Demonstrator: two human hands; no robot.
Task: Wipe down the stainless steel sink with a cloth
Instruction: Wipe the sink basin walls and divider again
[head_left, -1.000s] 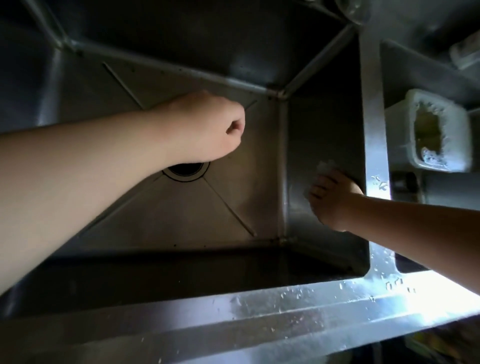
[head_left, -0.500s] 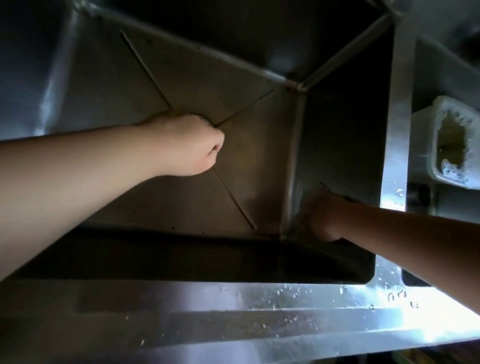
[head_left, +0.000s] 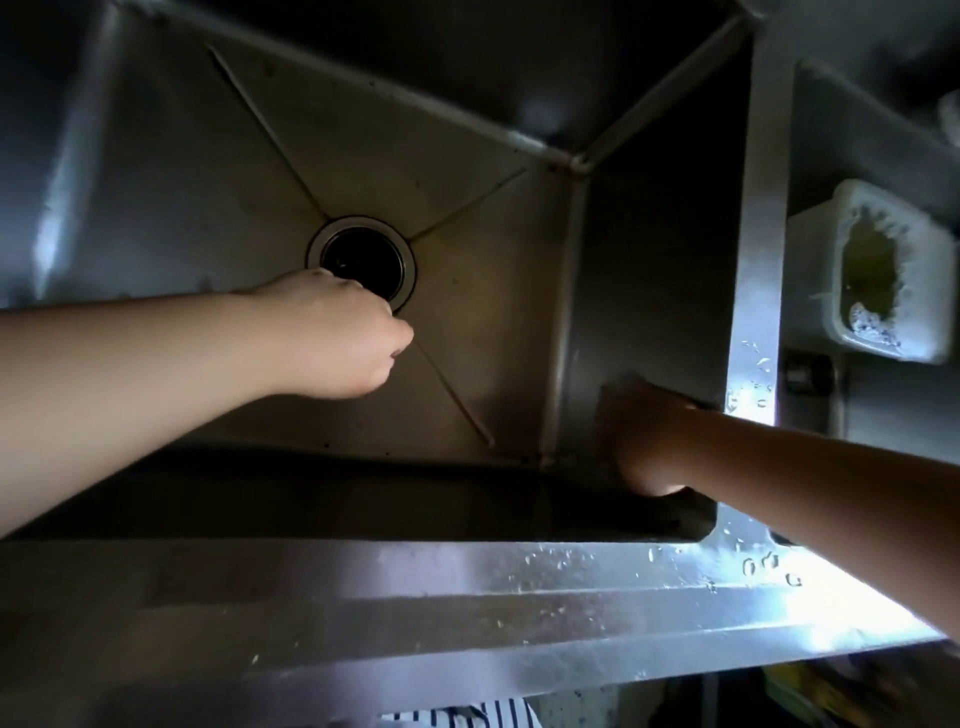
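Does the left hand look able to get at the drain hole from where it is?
Probably yes. The left hand, curled in a fist, sits right at the near edge of the drain hole with nothing between them.

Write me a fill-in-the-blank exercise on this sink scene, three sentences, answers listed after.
1. The left hand, fingers curled into a fist, hovers just beside the round ____ in the sink floor.
2. The right hand presses against the sink's ____ wall, near the front corner.
3. Beyond the sink's right rim stands a white container with ____ around its opening.

Missing words: drain; right; foam
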